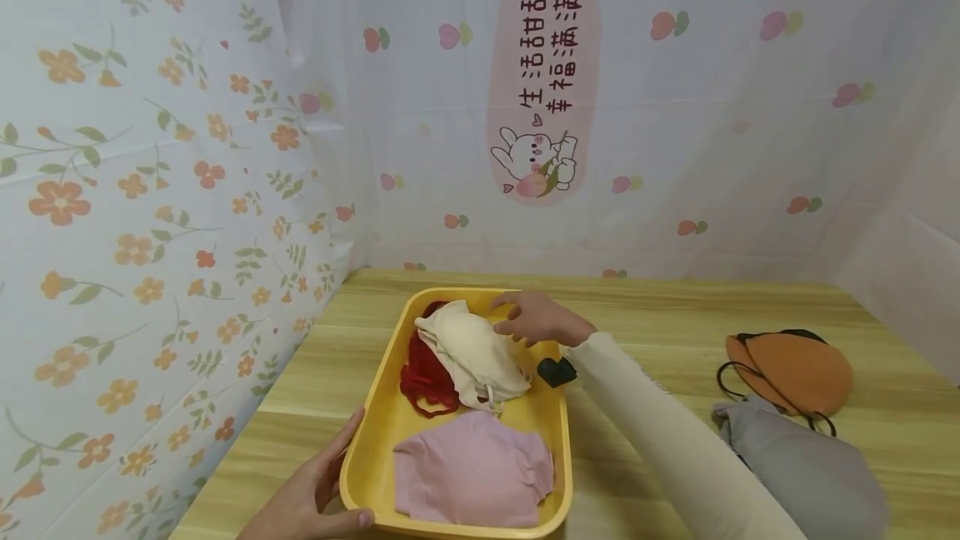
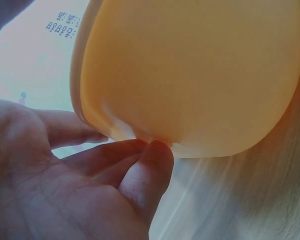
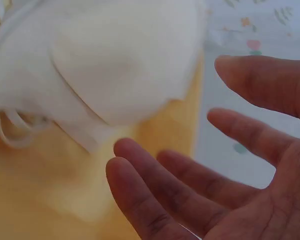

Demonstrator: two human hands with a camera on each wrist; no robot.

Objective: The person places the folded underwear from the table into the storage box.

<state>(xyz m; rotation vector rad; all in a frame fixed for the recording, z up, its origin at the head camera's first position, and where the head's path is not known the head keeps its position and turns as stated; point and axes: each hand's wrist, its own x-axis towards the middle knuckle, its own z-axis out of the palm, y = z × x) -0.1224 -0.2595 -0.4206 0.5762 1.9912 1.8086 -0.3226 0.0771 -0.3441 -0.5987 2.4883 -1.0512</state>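
Note:
A yellow plastic tub (image 1: 564, 440) stands on the table with folded bras inside. My left hand (image 1: 315, 482) holds its near-left corner, thumb at the front and fingers along the left wall; in the left wrist view the fingertips (image 2: 155, 150) meet its outer surface. A cream bra (image 1: 468, 348) with thin straps lies at the far end, overlapping a dark red lace bra (image 1: 427, 373). Nearer me lies a pink bra (image 1: 476, 469). My right hand (image 1: 540, 317) hovers over the tub's far right part beside the cream bra, fingers spread and nothing in them.
To the right on the wood-grain table (image 1: 645, 432) lie an orange bra (image 1: 798, 369) with black straps and a grey bra (image 1: 806, 465). A small black heart-shaped piece (image 1: 557, 372) shows at the tub's right rim. Patterned cloth (image 1: 420, 148) hangs behind and at the sides.

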